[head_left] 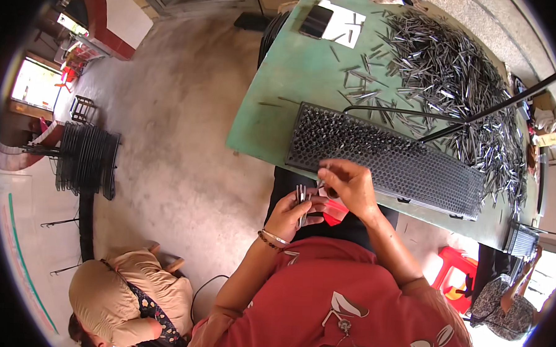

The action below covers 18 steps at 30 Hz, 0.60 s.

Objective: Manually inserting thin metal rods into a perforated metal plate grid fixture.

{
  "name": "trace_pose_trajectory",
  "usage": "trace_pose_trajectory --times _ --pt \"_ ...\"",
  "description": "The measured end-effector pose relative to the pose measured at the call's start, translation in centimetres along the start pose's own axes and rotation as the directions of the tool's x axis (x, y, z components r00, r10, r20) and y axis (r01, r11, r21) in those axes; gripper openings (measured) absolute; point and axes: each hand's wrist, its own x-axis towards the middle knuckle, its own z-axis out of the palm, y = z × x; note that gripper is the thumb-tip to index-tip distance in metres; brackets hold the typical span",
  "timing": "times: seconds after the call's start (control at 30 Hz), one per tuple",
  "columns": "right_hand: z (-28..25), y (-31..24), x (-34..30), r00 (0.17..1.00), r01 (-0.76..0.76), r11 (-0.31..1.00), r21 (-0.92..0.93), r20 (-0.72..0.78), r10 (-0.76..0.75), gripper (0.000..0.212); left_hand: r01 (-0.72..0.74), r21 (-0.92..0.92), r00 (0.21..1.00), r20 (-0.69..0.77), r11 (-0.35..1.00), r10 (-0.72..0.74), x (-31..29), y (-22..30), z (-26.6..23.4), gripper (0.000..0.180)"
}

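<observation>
- Across the upper right, a green-topped table [262, 120] stands over a bare-looking concrete floor [168, 138]; its paint looks worn and smudged.
- Along the far side of the tabletop lies a broad heap of slim metal rods [450, 63], tangled at all angles, with strays scattered toward the left.
- Near the far left corner, a dark phone [316, 21] lies on a sheet of white paper [339, 15], which carries a few rods too.
- At the near edge sits a long black perforated rack [432, 183]; rods crowd its upper left part, and rows of round holes show toward the right.
- Above the rack, a black metal bar [511, 99] slants over the table.
- Around the room are a stack of black racks [83, 159] by the pale wall [21, 224], a red plastic stool [451, 262], a person in tan clothing [99, 290] at lower left and a person in patterned clothing [502, 307] at far right.
- In front of the rack, the left hand [288, 214] grips a small upright bundle of rods [301, 193] between thumb and fingers.
- Just beside it, the right hand [349, 186] has its fingers curled inward; blur hides whether they pinch a rod.
- Up close, the bundled rods look straight, narrow and silvery grey; those in the heap run from dark grey to bright glints.
</observation>
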Motion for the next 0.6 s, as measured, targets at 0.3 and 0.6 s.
trace_pose_trajectory --times 0.3,0.6 --pt "3.5 0.4 5.9 0.675 0.656 0.597 -0.462 0.005 -0.738 0.019 0.026 -0.173 0.999 -0.015 0.985 -0.029 0.3 -0.9 -1.5 0.031" --pt "3.9 1.5 6.1 0.601 0.696 0.39 -0.603 0.191 -0.776 0.021 -0.004 -0.065 0.996 -0.084 0.998 -0.002 0.2 0.2 -1.5 0.034"
